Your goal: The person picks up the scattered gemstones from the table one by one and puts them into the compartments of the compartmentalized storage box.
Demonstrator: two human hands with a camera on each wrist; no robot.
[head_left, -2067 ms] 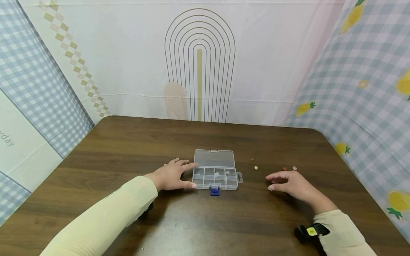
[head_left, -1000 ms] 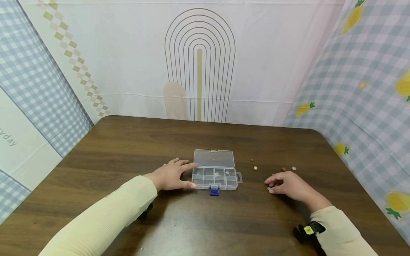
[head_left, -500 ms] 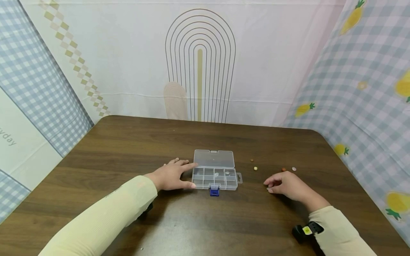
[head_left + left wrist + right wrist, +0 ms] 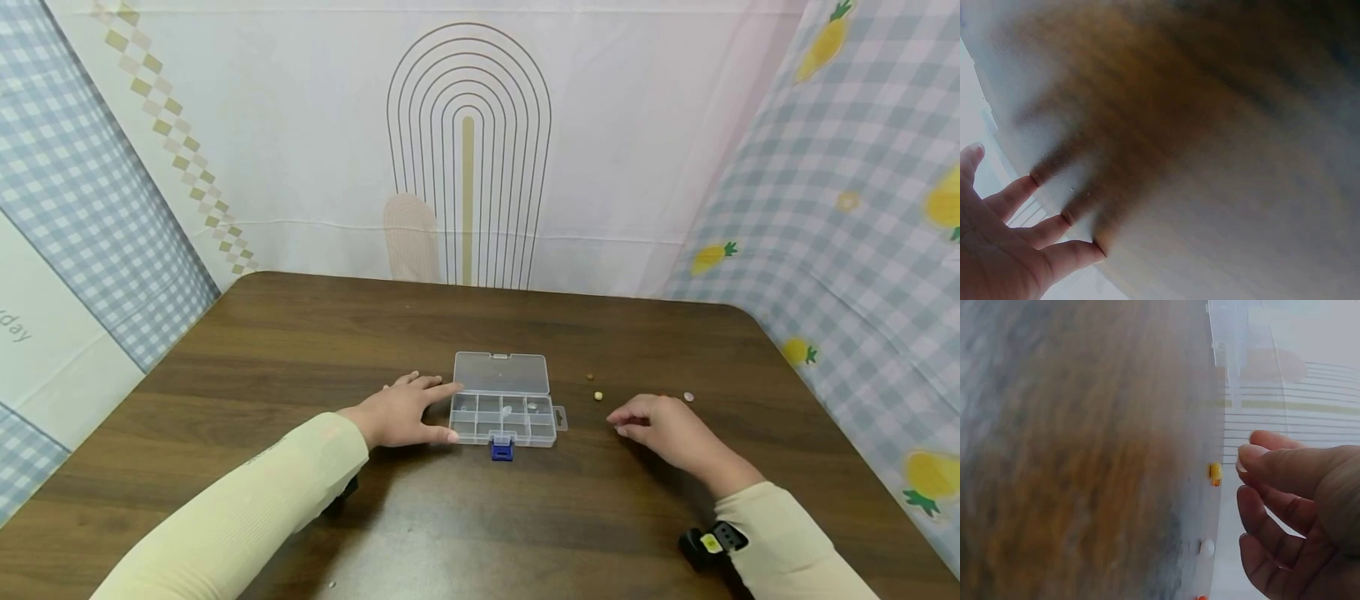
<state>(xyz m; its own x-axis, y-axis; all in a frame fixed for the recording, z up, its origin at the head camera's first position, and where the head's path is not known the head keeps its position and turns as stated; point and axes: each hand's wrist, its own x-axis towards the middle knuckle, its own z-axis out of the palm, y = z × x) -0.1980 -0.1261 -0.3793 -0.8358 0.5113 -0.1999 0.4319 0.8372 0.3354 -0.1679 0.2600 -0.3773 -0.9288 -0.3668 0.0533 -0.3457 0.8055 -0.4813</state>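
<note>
A clear plastic compartment box (image 4: 491, 427) lies on the table with its lid (image 4: 501, 372) folded back and a blue latch (image 4: 502, 451) at the front. Small pale bits show in the back row of compartments. My left hand (image 4: 399, 412) rests on the table left of the box, fingers spread, index finger and thumb at its left edge. To the right of the box, my right hand (image 4: 660, 427) pinches a small pale piece (image 4: 619, 429) between thumb and index finger, mostly hidden by the fingertips. A yellow piece (image 4: 597, 396) and a brown piece (image 4: 590, 377) lie between this hand and the box.
Beyond the right hand lie a pale pinkish piece (image 4: 688, 397) and a red piece, mostly covered in the head view. The right wrist view shows a white piece (image 4: 1207, 547) near the red one (image 4: 1202, 598). A tiny speck (image 4: 332, 584) sits near the front.
My right thumb and index finger have closed on the pale piece, and the hand has shifted slightly left and away from me. The left hand and box have stayed put.
</note>
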